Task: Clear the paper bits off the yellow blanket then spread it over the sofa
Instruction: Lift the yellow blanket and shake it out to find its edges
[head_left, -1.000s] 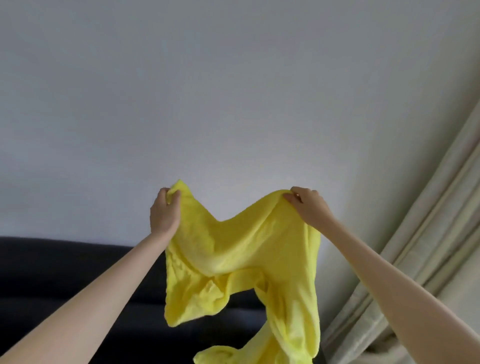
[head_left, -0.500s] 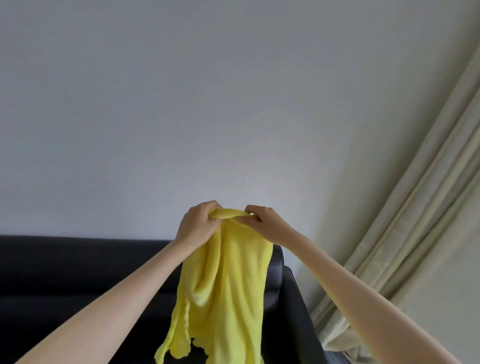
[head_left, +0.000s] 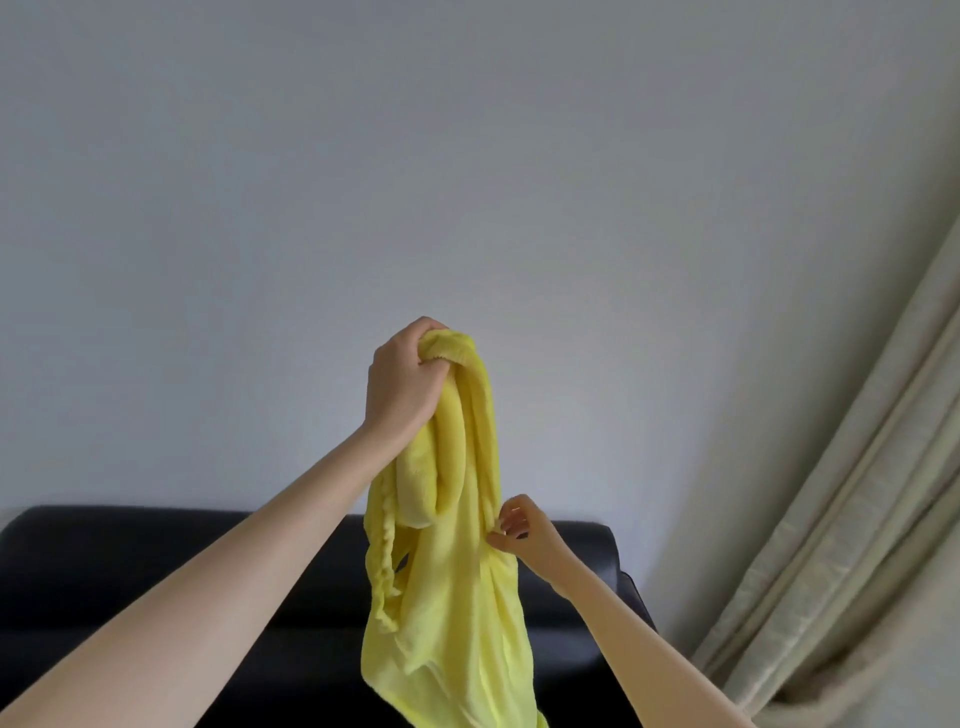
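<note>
The blanket (head_left: 457, 597) is held bunched in the left hand (head_left: 402, 384) above the sofa (head_left: 156, 561); an edge is pinched by the right hand (head_left: 522, 530). If gripped wrongly, twisted spreading is risked.

Home living room, by the look of it. Black leather-look sofa (head_left: 171, 577) stood against plain pale grey wall (head_left: 467, 182), backrest and right armrest in view. Beige floor-length curtain (head_left: 852, 561) hung in heavy folds at right, just beside sofa's end, gathered low near bottom corner. Soft yellow fleece blanket (head_left: 457, 597) was household textile, held up in front of sofa. Diffuse daylight, no work fittings visible.
</note>
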